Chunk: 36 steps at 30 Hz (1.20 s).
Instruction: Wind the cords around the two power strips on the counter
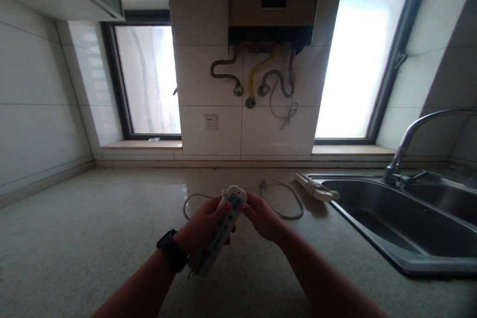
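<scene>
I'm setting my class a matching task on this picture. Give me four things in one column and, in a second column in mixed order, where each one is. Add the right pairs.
Things
1. Power strip
2. Watch
3. Socket
4. Tap

Places
A. On the tiled wall, between the windows
B. At the back of the sink
C. Between the left hand and the right hand
D. Worn on the left arm

Right pairs: 1-C, 2-D, 3-A, 4-B
</scene>
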Tool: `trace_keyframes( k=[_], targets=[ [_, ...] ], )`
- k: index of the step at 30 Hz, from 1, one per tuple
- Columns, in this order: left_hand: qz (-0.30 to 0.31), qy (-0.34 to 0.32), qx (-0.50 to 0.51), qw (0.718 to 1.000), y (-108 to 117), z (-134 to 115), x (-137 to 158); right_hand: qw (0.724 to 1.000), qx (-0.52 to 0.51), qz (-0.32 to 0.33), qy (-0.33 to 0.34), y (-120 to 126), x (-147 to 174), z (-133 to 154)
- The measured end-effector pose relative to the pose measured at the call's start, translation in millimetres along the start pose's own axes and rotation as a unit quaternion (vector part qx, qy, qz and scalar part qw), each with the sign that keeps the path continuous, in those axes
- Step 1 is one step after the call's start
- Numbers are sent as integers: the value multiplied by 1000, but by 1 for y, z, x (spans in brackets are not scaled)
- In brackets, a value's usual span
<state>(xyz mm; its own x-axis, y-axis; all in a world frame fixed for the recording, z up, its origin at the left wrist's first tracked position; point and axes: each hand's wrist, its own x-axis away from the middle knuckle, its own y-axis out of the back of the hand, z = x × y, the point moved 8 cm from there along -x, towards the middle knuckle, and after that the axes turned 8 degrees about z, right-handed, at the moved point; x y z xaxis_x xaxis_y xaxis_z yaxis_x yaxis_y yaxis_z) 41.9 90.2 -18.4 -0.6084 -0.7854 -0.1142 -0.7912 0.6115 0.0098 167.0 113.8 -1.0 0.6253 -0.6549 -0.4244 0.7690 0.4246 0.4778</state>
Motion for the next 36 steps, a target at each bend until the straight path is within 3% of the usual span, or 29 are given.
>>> trace_keyframes(
  k=[3,10,16,23,30,36],
  targets=[
    [3,10,8,1000,-3,0,1,999,-28,-16,-16,6,1,-1],
    [13,-30,4,999,-14,-8,3,992,-122,31,10,9,4,11],
    [-47,-55,-103,992,0,-17,6,993,92,-33,-61,20,6,7],
    [-145,-45,-218,964,10,-29,10,925,346,-88,-132,24,6,15],
    [-185,-29,-260,947,21,-31,7,868,468,-16,-164,15,5,13],
    [-203,7,-309,929,49,-28,9,833,544,65,-74,0,6,29]
  ],
)
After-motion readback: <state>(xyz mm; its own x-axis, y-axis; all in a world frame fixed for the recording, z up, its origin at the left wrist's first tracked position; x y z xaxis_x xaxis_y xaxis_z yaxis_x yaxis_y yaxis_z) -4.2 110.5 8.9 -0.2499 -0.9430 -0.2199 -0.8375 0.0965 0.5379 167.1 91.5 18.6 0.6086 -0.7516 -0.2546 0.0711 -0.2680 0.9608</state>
